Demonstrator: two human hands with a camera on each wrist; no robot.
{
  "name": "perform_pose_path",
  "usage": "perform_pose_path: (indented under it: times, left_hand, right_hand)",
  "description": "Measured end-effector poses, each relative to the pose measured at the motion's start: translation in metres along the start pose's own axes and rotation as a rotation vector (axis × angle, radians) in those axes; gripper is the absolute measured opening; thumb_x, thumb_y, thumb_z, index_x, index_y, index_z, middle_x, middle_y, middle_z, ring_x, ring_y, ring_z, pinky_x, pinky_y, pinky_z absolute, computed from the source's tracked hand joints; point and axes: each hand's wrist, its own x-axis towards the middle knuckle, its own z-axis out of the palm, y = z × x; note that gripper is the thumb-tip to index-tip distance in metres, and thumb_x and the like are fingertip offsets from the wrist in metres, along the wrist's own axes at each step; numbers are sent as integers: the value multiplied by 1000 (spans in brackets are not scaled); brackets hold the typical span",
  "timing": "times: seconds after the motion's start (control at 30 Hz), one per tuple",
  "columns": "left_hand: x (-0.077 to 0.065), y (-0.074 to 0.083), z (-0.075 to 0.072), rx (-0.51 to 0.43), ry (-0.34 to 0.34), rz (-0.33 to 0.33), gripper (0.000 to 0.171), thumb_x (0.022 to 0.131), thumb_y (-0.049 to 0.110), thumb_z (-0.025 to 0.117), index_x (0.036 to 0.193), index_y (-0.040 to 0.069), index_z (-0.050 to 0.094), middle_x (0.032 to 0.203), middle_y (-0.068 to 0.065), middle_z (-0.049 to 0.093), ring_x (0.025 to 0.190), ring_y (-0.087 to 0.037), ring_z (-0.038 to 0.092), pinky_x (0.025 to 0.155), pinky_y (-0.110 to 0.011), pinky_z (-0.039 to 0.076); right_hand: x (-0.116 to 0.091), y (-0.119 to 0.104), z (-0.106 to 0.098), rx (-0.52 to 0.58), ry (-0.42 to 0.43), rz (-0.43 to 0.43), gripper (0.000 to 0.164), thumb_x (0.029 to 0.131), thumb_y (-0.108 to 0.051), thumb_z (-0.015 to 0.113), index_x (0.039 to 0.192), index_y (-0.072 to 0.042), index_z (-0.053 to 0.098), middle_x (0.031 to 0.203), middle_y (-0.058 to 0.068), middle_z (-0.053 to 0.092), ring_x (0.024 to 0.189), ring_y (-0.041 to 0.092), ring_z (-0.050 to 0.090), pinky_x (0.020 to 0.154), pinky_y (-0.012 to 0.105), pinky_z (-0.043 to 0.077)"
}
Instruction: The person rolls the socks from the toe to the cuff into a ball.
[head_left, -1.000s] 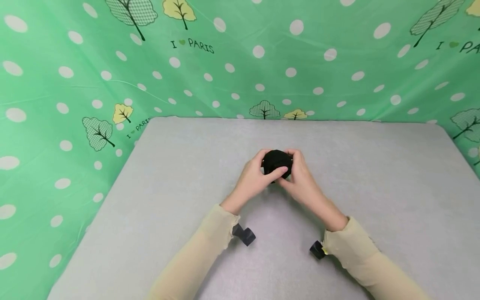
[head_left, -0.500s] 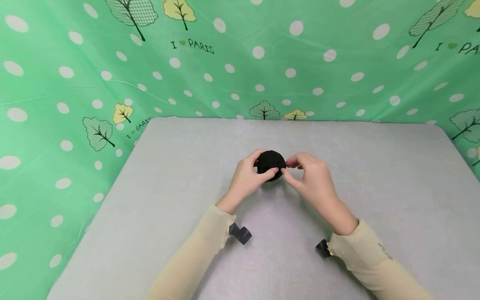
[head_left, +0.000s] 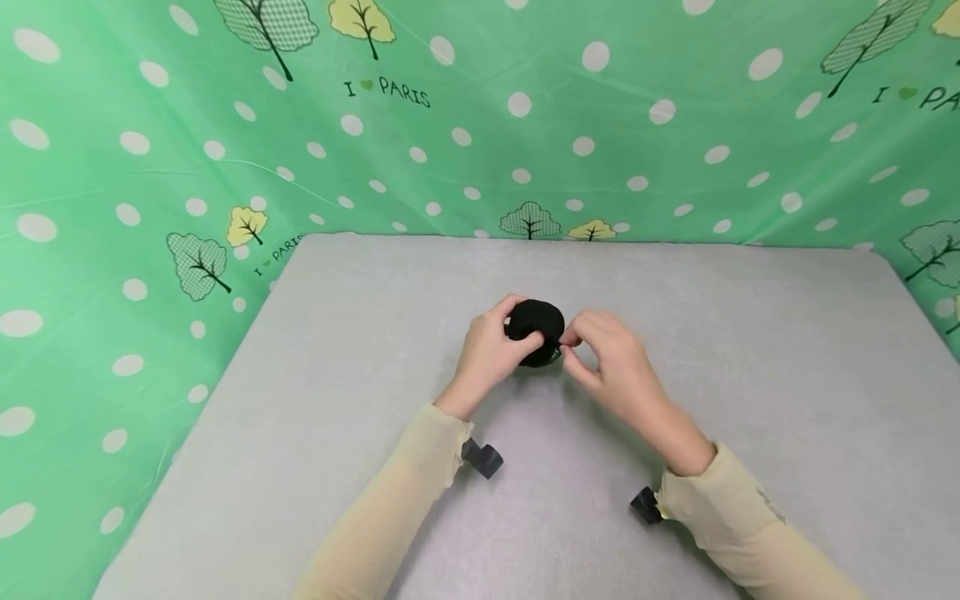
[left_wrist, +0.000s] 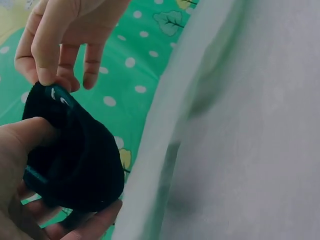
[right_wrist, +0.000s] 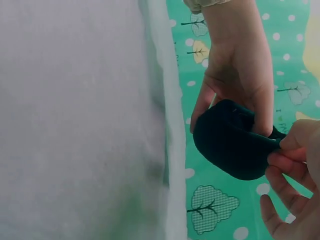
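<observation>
A soft black cup-shaped fabric piece [head_left: 536, 321] is held up over the middle of the table. My left hand [head_left: 486, 350] grips its left side, with the thumb pushed into the hollow and the fingers around the outside. My right hand [head_left: 618, 358] pinches its edge on the right between thumb and index finger. In the left wrist view the black fabric piece [left_wrist: 95, 160] has its hollow toward the camera, and a small white mark shows near the pinched rim. The right wrist view shows the rounded outside of the black fabric piece [right_wrist: 230, 145]. Its exact kind cannot be told.
The grey table [head_left: 360, 333] extends on all sides of the hands. A green cloth with white dots and trees [head_left: 465, 108] hangs behind it and at its sides. Small black devices [head_left: 487, 460] project from both sleeve cuffs.
My right hand let go of the fabric piece's right side, drew back to the right, and now pinches its edge. The piece shifted slightly left in my left hand and turned, revealing its hollow.
</observation>
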Motion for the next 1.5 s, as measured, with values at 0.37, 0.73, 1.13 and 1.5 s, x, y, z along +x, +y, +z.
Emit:
perform_pose_path:
  times: [0.37, 0.73, 1.13, 1.5]
  left_hand:
    - [-1, 1, -6, -318, -257, -36, 47, 97, 17, 61, 142, 8, 50, 137, -15, 58, 116, -32, 63, 86, -46, 58]
    - [-2, 2, -4, -226, -145, -41, 38, 85, 18, 78, 120, 9, 65, 121, -10, 67, 101, -27, 67, 79, -28, 55]
    - [-4, 8, 1, -165, -38, -56, 45, 84, 30, 81, 115, 6, 59, 109, -10, 64, 94, -24, 63, 84, -31, 53]
    - [-9, 12, -3, -238, -161, -21, 62, 88, 24, 77, 141, 11, 49, 139, -8, 51, 114, -26, 62, 87, -32, 58]
  right_hand:
    - [1, 7, -5, 269, 5, 466, 6, 95, -1, 57, 95, 1, 63, 96, 15, 69, 91, 26, 68, 71, 18, 57]
    - [0, 9, -5, 280, -20, 457, 9, 89, 6, 54, 91, -1, 60, 94, 10, 66, 94, 25, 66, 74, 21, 58]
    - [-1, 10, -2, 471, -74, 590, 20, 95, -7, 60, 113, 2, 58, 117, 16, 62, 105, 27, 66, 76, 20, 59]
    - [0, 13, -7, 690, -195, 703, 54, 96, -15, 66, 142, -1, 40, 133, 21, 55, 98, 6, 68, 80, 27, 60]
